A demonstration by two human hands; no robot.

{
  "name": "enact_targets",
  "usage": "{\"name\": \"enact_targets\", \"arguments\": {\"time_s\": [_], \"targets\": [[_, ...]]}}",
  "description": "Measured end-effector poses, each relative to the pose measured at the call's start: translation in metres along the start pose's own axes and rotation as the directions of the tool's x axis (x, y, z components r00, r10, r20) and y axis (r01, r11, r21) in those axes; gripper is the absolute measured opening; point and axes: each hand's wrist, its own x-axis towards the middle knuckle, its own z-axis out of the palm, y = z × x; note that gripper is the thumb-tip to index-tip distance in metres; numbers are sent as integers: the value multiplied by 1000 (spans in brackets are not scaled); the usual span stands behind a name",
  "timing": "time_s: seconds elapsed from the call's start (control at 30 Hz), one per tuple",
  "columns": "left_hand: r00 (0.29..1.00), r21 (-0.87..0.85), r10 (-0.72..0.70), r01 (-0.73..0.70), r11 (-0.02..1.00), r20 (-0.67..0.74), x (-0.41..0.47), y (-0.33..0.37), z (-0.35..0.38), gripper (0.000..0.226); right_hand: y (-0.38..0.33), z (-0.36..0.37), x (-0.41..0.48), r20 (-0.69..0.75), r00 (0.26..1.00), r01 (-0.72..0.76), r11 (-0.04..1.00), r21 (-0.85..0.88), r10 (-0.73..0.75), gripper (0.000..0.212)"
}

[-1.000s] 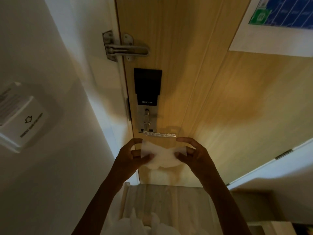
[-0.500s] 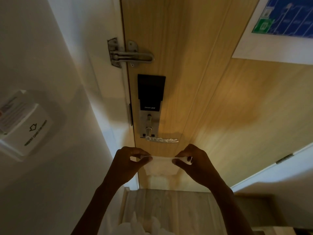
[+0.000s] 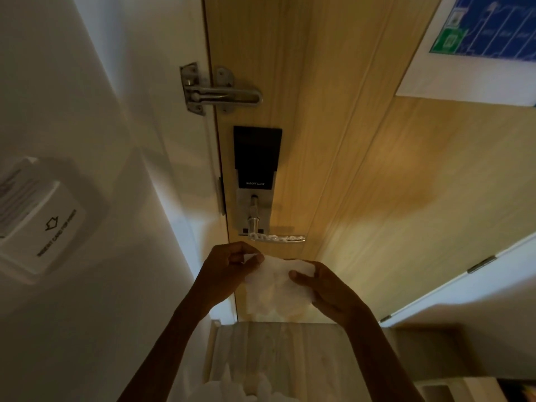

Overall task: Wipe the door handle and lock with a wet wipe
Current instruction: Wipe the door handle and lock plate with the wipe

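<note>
A white wet wipe (image 3: 274, 284) hangs crumpled between both hands, just below the door handle. My left hand (image 3: 224, 271) pinches its top left corner. My right hand (image 3: 326, 290) grips its right edge. The silver lever handle (image 3: 277, 237) sticks out to the right from the smart lock (image 3: 256, 169), a black panel over a silver plate on the wooden door (image 3: 362, 184). Neither hand touches the handle; the wipe sits a short way beneath it.
A metal swing-bar door guard (image 3: 216, 92) bridges door and frame above the lock. A white card-slot switch (image 3: 37, 224) is mounted on the left wall. A blue evacuation plan (image 3: 487, 30) hangs on the door top right. Pale wooden floor (image 3: 278, 349) lies below.
The wipe was stretched taut and thin between the hands half a second ago; it is now slack and spread open, with the hands closer together and the right hand lower.
</note>
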Motion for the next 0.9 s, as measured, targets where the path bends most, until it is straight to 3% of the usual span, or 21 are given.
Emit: {"name": "enact_targets", "arguments": {"time_s": [0.13, 0.2, 0.37, 0.47, 0.6, 0.67, 0.77, 0.9], "targets": [[1000, 48, 7, -7, 999, 3, -1, -1, -1, 10, 19, 0, 6, -89, 987, -114, 974, 196, 133, 75], [1000, 68, 9, -10, 998, 12, 0, -4, -2, 8, 26, 4, 5, -121, 978, -131, 955, 267, 168, 83], [996, 177, 91, -93, 980, 23, 4, -11, -4, 2, 26, 10, -4, -135, 972, -151, 952, 267, 192, 57], [996, 157, 88, -89, 984, 16, 8, -14, -8, 6, 21, 7, -7, -204, 967, -103, 963, 247, 156, 75], [996, 92, 74, -69, 993, -47, 16, -18, -21, 7, 6, -4, -19, -267, 964, 76, 962, 263, -3, 26], [987, 56, 67, -59, 997, -148, 23, -20, -27, 8, -6, -12, -21, -342, 933, 178, 972, 155, -116, 27], [969, -3, 2, -2, 1000, -247, 38, -25, -33, 9, -27, -16, -21, -437, 833, 297, 941, -162, -338, 32], [979, 43, -47, 57, 997, -201, 63, -36, -34, 13, -33, -10, 0, -405, 673, 344, 748, -568, -618, 32]]}}
